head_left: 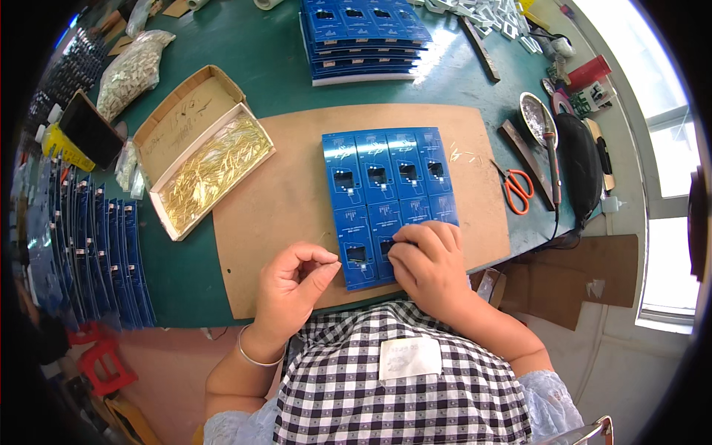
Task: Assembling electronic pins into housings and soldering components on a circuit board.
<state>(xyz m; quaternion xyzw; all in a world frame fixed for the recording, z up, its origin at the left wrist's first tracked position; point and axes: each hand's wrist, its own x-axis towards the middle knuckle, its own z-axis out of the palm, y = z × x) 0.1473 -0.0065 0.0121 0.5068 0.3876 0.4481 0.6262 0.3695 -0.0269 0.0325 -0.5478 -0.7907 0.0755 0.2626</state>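
I see the blue circuit panel (389,204) lying flat near the middle of the frame on a brown board (289,200), which rests on the green table (259,52). The panel is glossy blue, made of two rows of narrow boards joined side by side; each board has a small rectangular cut-out window and faint pale printing. The upper row shows four boards, and the lower row runs down toward the bottom edge of the brown board.

My right hand (429,265) lies on the lower right part of the panel, fingers curled, the fingertips pressing at one of the lower windows. My left hand (293,285) hovers just left of the panel, thumb and forefinger pinched together; whatever sits between them is too small for me to make out. A thin bracelet circles that wrist.

In the left of the frame an open cardboard box (211,170) holds a mass of thin gold pins. A stack of similar blue panels (363,37) sits at the top centre. Orange-handled scissors (515,189) lie right of the brown board, and more blue panels (96,252) stand in a row at the far left.
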